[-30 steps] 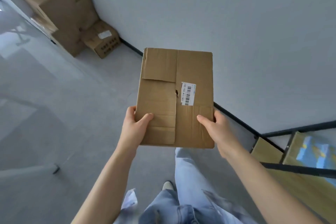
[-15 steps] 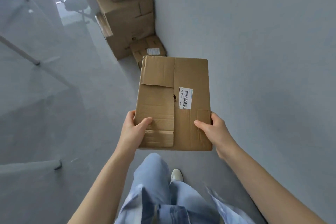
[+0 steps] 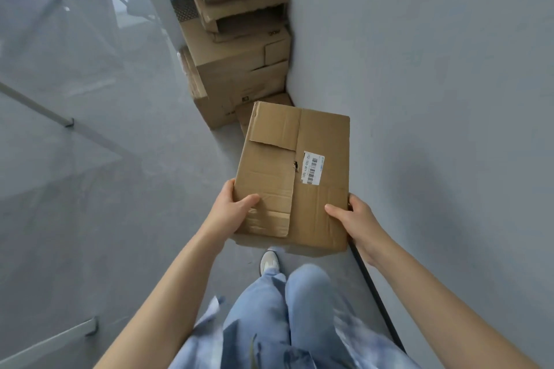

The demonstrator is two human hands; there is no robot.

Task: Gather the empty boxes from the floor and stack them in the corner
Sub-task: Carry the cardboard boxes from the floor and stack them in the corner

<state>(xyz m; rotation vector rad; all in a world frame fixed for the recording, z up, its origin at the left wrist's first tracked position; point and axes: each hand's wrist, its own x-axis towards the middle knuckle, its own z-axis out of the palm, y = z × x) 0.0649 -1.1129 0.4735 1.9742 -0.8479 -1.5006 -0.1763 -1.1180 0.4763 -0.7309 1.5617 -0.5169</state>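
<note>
A creased brown cardboard box (image 3: 295, 177), flaps folded shut and bearing a white barcode label (image 3: 311, 168), is held out above the floor (image 3: 120, 189). The left hand (image 3: 232, 211) and right hand (image 3: 355, 220) grip its near corners, fingers clamped on the cardboard, thumbs on top. Beyond the fingers, a stack of boxes (image 3: 239, 39) stands in the corner against the wall (image 3: 434, 69).

- A plain pale grey wall (image 3: 434, 69) fills the right side.
- The glossy grey floor (image 3: 105, 204) reflects daylight.
- A dark baseboard (image 3: 374, 287) runs along the wall's foot.
- A metal vent grille (image 3: 184, 7) sits low in the far corner.
- Thin white furniture legs (image 3: 36, 109) stand at left.
</note>
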